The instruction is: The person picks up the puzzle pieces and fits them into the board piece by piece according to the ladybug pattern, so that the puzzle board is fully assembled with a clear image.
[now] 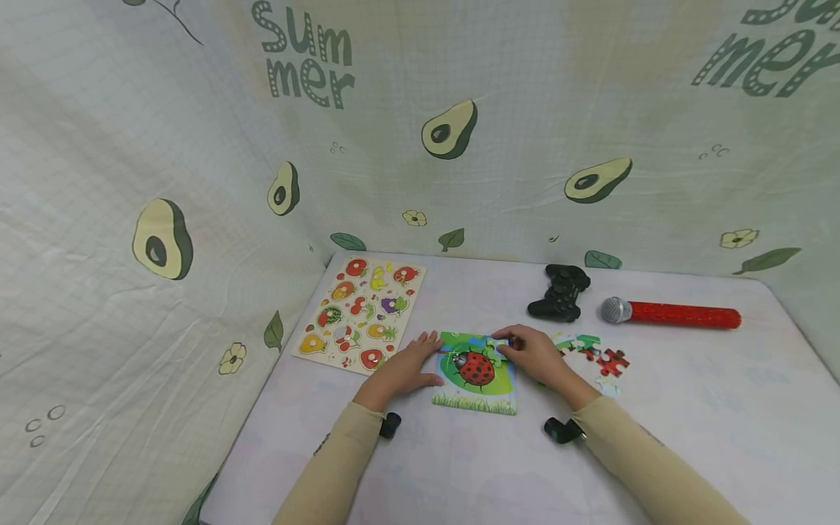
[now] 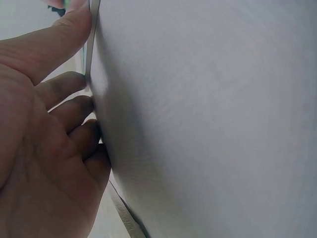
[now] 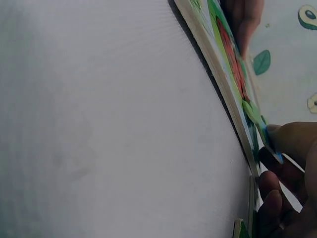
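Note:
A ladybug jigsaw puzzle (image 1: 474,370) in a flat square board lies on the table between the two hands. My left hand (image 1: 408,366) rests at its left side with fingers spread; the left wrist view shows the thumb (image 2: 67,37) against the board's edge (image 2: 90,47). At the puzzle's top right corner, my right hand (image 1: 534,356) pinches a green and blue puzzle piece (image 3: 256,118) between thumb and fingers. That piece tilts up from the board. Loose puzzle pieces (image 1: 613,362), several of them red or green, lie right of the right hand, partly hidden by it.
Back left lies a wooden fruit peg board (image 1: 361,313). A black game controller (image 1: 560,293) sits behind the loose pieces, with a red microphone (image 1: 676,314) to its right. An avocado-printed cloth (image 1: 512,219) hangs behind and left of the table.

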A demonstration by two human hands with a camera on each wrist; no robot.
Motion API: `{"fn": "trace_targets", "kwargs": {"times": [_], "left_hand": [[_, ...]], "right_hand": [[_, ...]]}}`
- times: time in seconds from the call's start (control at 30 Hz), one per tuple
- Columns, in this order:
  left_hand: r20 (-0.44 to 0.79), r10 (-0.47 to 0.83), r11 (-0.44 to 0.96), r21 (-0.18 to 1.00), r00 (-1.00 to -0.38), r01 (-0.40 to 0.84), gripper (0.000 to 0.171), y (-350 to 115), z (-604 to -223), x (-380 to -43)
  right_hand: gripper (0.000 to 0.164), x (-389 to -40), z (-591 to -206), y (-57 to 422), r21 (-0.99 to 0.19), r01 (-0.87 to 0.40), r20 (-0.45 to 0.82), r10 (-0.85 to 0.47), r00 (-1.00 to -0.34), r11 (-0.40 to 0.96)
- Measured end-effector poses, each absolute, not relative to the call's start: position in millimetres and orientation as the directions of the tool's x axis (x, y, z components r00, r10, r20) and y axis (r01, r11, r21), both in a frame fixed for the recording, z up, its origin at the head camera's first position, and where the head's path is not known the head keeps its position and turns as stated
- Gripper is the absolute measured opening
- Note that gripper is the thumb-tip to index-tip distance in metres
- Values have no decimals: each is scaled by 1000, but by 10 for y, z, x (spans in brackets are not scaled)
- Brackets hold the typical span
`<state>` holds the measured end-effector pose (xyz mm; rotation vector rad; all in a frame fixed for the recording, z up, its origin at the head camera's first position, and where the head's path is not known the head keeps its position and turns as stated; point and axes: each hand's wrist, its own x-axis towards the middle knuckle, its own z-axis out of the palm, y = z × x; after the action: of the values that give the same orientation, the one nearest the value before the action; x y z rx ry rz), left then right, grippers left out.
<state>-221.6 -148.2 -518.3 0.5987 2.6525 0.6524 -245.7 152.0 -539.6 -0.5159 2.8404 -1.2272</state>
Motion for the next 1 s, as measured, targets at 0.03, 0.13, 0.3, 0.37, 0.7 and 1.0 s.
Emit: {"fn": "trace_targets", "kwargs": {"times": [0.03,0.13,0.3,0.37,0.7,1.0], "left_hand": [[-224,473,805,503,-852,315,82,-1481,-5181,-2217],[-225,473,805,502,-852,315,82,-1478,-5176,-2215],[-226,473,805,505,-852,312,82,-1470,-5175,-2212],[-225,473,803,507,-852,313,83,-1466,-5176,-2214],[-227,475,804,505,-850,314,82,-1468,-5170,-2207],[-231,469,811,494,-852,313,82,-1469,-5165,-2205]], "right_hand": [[23,-2460,-5401,1517,-705,-302,131,-301,-945,642],[23,-2469,-5413,1510,-698,-319,146,-308,-940,641],[27,-2465,-5421,1527,-700,-330,148,-323,-935,634],[31,-2458,-5416,1543,-701,-325,123,-341,-932,635],[45,-2396,-5362,1563,-660,-380,79,-443,-893,649],[43,-2411,-5349,1557,-607,-440,95,-489,-867,662]]}}
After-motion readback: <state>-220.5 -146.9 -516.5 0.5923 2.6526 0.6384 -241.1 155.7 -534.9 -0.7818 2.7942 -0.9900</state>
